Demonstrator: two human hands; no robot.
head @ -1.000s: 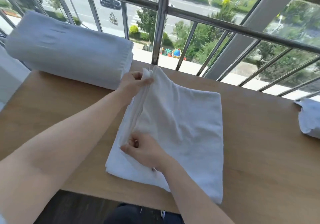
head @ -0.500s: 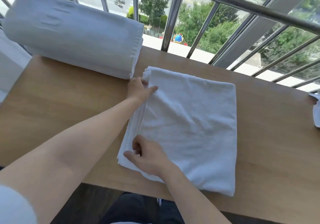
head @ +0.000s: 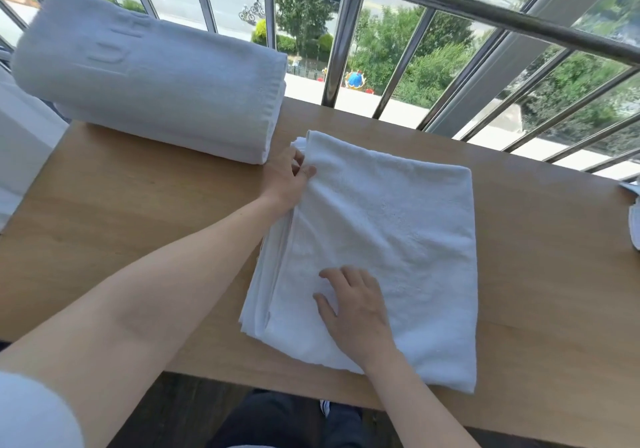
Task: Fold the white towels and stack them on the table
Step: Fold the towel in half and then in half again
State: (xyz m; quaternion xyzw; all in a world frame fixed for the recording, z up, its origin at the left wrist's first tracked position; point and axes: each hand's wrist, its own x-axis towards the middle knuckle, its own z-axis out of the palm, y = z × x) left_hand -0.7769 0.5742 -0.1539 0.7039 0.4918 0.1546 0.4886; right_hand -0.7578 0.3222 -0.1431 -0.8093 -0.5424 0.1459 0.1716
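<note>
A folded white towel (head: 398, 239) lies flat on the wooden table (head: 138, 232), its layered edges at the left. My left hand (head: 289, 179) pinches the towel's far left corner between thumb and fingers. My right hand (head: 353, 305) rests flat on the towel's near left part, fingers spread and straight. A thick stack of folded white towels (head: 149, 76) stands at the table's far left, just beyond my left hand.
A metal railing (head: 346, 31) runs along the table's far edge, with a street and trees far below. Another white cloth (head: 633, 219) pokes in at the right edge. The table's near edge is close to my legs.
The lifted left edge of the towel came down flat. My right hand let go of the near corner and now lies open on the towel. My left hand stayed at the far corner.
</note>
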